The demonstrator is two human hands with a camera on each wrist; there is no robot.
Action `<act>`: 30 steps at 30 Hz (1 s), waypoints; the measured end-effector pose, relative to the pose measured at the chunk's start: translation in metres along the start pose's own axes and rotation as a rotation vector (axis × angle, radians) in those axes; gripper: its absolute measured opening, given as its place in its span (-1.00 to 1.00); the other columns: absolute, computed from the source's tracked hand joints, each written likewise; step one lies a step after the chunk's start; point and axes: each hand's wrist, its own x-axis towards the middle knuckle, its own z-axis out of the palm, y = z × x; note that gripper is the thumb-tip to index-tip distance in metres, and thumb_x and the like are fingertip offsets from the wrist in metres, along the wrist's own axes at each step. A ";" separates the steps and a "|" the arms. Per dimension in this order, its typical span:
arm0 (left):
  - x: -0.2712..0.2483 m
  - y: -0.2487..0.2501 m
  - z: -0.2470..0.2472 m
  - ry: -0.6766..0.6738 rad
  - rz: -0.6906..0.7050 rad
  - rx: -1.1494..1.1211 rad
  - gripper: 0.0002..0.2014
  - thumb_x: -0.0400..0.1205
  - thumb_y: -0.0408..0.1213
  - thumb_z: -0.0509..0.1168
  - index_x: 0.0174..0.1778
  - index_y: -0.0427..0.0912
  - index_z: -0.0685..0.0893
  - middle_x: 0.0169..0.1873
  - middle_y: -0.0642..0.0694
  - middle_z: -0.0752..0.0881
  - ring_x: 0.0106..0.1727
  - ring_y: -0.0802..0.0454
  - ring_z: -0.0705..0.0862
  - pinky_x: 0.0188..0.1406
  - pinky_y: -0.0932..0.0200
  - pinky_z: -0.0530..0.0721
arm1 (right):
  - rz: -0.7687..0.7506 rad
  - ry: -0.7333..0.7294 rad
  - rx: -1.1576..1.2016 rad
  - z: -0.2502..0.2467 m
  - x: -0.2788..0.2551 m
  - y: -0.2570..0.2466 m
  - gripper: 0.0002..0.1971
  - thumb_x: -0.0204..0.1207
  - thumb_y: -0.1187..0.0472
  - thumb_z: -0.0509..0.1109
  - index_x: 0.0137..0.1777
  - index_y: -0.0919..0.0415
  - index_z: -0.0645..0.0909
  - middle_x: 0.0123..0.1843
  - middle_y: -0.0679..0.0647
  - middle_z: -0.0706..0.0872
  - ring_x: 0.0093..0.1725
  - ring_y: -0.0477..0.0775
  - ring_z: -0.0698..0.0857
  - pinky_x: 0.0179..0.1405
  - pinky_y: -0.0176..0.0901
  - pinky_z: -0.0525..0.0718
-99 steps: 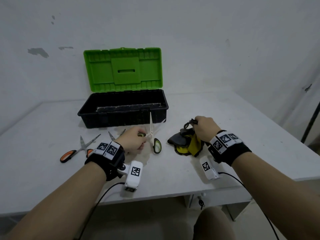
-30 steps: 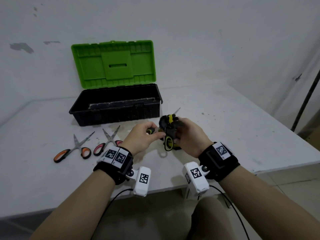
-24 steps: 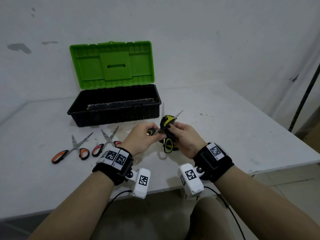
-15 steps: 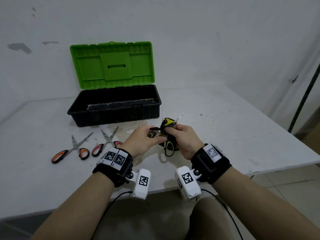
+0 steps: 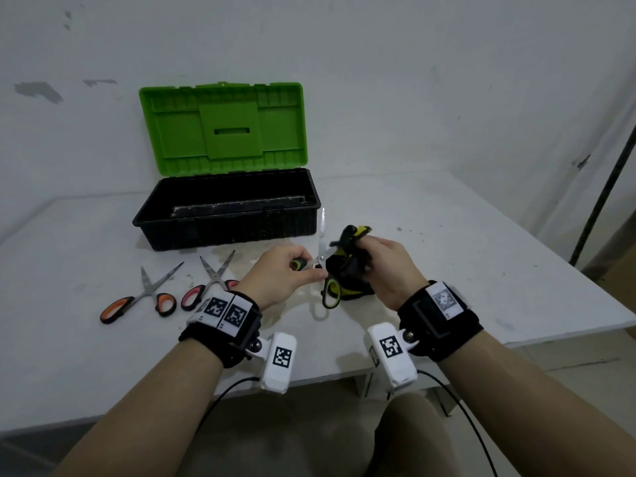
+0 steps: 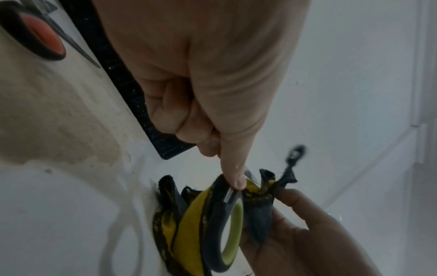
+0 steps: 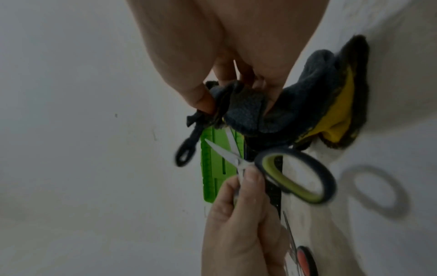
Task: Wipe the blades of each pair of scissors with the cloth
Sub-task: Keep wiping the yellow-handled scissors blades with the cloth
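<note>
- Above the counter (image 5: 447,235), near its front middle, the left hand (image 5: 280,273) pinches the green scissors (image 5: 323,266); one blade points to 12 o'clock
- right hand (image 5: 389,266) squeezes the cloth (image 5: 347,266) around the other blade
- two more scissors (image 5: 144,296) lie at 9 o'clock

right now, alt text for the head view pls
Left hand holds green-handled scissors open while right hand wipes one blade with a grey and yellow cloth. Two more pairs lie left, before an open green-lidded toolbox.
</note>
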 end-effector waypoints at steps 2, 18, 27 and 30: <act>0.000 0.003 0.003 0.006 0.004 0.013 -0.65 0.51 0.04 0.58 -0.30 -0.11 0.63 -0.46 0.09 0.51 -0.43 0.11 0.45 -0.30 0.11 0.46 | 0.006 -0.025 -0.020 0.004 -0.002 0.006 -0.80 0.68 0.31 0.19 -0.09 0.31 0.62 -0.27 0.13 0.75 -0.35 -0.03 0.74 -0.31 -0.18 0.69; -0.001 -0.003 0.000 0.051 0.019 -0.015 -0.69 0.50 0.05 0.58 -0.45 0.17 0.60 -0.45 0.11 0.53 -0.38 0.12 0.48 -0.23 0.07 0.48 | 0.035 0.017 -0.128 -0.002 -0.004 0.013 -0.83 0.53 0.43 0.32 0.01 0.52 0.69 -0.15 0.34 0.75 -0.20 0.22 0.73 -0.21 -0.04 0.72; 0.000 -0.006 -0.003 0.053 -0.005 -0.020 -0.69 0.52 0.06 0.55 -0.33 -0.03 0.65 -0.42 0.05 0.56 -0.36 0.10 0.50 -0.21 0.05 0.52 | 0.140 0.049 -0.057 -0.019 0.001 -0.006 -0.77 0.27 0.56 0.00 -0.24 0.41 0.48 -0.16 0.44 0.54 -0.22 0.32 0.61 -0.19 0.14 0.66; 0.000 -0.006 -0.001 0.056 -0.012 -0.016 -0.70 0.52 0.05 0.56 -0.29 -0.08 0.68 -0.42 0.07 0.54 -0.37 0.10 0.49 -0.22 0.08 0.50 | 0.228 0.089 -0.083 -0.029 0.001 0.001 -0.75 0.43 0.30 0.17 -0.21 0.36 0.68 -0.07 0.37 0.71 -0.14 0.27 0.69 -0.03 0.03 0.59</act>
